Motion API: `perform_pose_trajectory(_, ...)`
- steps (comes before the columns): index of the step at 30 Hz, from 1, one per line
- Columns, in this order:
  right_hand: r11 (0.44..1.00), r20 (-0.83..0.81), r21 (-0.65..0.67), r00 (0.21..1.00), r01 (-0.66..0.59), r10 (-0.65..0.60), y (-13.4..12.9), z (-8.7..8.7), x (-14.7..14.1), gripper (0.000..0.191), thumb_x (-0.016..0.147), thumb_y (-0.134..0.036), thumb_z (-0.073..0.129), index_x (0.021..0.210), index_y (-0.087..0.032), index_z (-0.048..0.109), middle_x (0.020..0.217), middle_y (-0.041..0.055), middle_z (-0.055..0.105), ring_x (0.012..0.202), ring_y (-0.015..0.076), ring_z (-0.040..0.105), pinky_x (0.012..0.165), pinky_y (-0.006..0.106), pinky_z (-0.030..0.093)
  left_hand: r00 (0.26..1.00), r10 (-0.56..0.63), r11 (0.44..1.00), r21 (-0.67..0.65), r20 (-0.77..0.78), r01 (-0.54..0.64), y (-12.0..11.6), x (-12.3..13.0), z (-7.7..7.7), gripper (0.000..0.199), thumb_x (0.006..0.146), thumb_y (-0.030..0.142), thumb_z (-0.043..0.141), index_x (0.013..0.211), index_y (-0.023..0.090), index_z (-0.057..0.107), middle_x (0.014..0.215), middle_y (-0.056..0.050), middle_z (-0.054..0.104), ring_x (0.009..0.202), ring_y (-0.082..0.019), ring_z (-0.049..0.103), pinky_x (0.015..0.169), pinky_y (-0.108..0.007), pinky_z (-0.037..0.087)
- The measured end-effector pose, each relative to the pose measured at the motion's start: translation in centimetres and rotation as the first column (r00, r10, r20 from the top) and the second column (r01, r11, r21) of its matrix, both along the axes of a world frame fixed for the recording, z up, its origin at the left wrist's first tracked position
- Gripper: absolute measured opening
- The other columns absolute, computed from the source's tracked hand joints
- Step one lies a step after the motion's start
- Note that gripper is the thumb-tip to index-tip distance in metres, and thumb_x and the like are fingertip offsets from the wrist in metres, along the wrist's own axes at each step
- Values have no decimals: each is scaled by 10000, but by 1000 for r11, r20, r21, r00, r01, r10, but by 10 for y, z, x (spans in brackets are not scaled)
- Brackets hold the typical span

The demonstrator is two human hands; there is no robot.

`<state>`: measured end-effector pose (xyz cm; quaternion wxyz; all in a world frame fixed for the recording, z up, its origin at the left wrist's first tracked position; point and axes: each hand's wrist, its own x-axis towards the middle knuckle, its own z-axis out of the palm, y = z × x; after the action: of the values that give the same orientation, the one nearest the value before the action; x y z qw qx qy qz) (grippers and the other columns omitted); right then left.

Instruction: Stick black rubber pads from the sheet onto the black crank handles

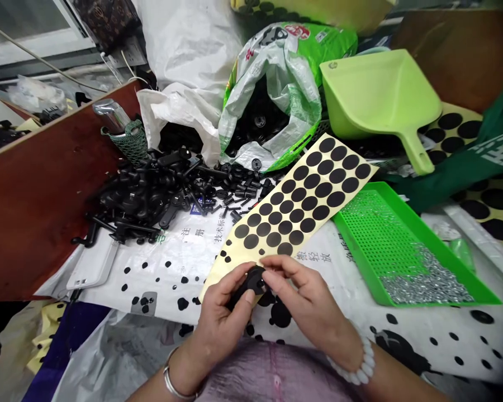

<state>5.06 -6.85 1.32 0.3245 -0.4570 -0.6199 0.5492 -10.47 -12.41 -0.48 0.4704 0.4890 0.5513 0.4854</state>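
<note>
Near the front edge of the work surface, my left hand (226, 312) is closed around a black plastic part (255, 280). My right hand (304, 298) meets it from the other side, with thumb and forefinger pinched at the part's right edge; whatever small thing may be between those fingertips is too small to make out. Just beyond my hands lies a pale yellow sheet (314, 207) with rows of round black pads, slanting up to the right. Several loose black parts (138, 192) are heaped at the left.
A green tray (402, 245) of small metal pieces is at the right. A light green dustpan (377, 95), a green-white bag (276, 84) of black parts and a white sack (184, 106) stand behind. A red-brown board (46, 195) borders the left, near a white device (93, 261).
</note>
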Motion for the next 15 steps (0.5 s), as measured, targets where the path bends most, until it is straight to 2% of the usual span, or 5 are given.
perform_pose_trajectory(3,994,-119,-97,992,-43,31,0,2,-8,173,832,-343,581,896,-186,616,801,16,648,729,149,596,677,268,487,995,-51,997,-49,90,56,-2,1,0,369,883,342,511,1225,204,503,836,-36,633,643,-133,563,578,-241,478)
perform_pose_trajectory(8,931,-352,-341,936,-132,3,-6,3,-17,251,762,-392,661,837,-168,576,686,-16,603,647,125,583,649,264,486,989,27,993,-118,148,-10,-4,-1,8,259,888,393,501,1058,198,517,651,27,551,545,-103,509,525,-204,432)
perform_pose_trajectory(12,899,-476,-391,879,-197,-14,-9,4,-14,261,742,-369,697,850,-172,564,739,-11,600,691,124,583,691,270,486,988,-9,996,-92,154,24,-11,0,10,248,892,385,500,1069,212,511,785,-6,579,652,-118,531,603,-219,451)
perform_pose_trajectory(15,879,-536,-362,841,-311,77,-12,2,-8,229,760,-306,682,899,-176,554,797,6,613,749,144,600,743,307,484,983,-19,993,-114,183,40,-18,-1,8,259,885,397,510,1072,219,523,891,-32,586,743,-138,539,667,-241,453)
